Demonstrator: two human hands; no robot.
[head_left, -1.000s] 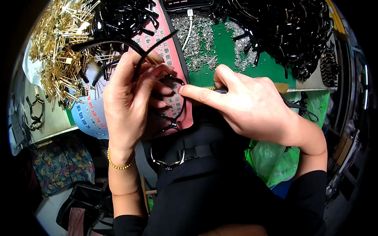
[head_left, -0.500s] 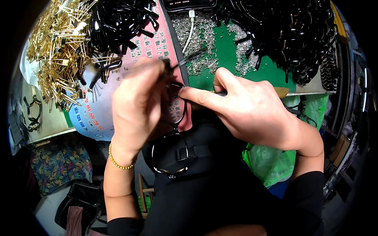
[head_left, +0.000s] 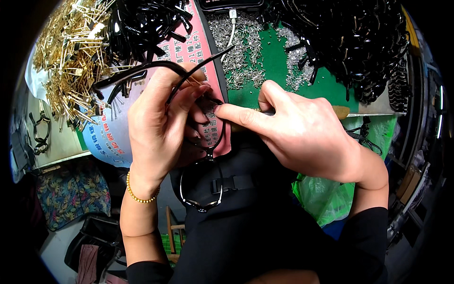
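My left hand (head_left: pixel 158 118), closed, pinches black glasses temples (head_left: pixel 142 67) between thumb and fingers; two dark curved strips stick out, one leftward and one up to the right. A black eyeglass frame front (head_left: pixel 209 158) hangs below, its lower rim over my lap. Against the upper end of that frame presses the tip of my right index finger (head_left: pixel 241 117). My right hand (head_left: pixel 302 130) is closed, its other fingers curled in. A small dark piece shows beside its thumb, too hidden to name. The joint between temple and frame is mostly covered by my fingers.
Gold-coloured metal strips (head_left: pixel 71 61) heap at the far left, beside black temples (head_left: pixel 142 28). Tiny silver screws (head_left: pixel 243 57) lie on the green mat (head_left: pixel 274 61). Black frame parts (head_left: pixel 340 42) pile at the far right. A white cable (head_left: pixel 230 35) runs among the screws. Green plastic bags (head_left: pixel 326 196) hang below the edge.
My left hand, blurred before, has turned and shifted slightly left, and the temples now show clearly above it. The hanging frame has swung a little left. My right hand stays nearly in place.
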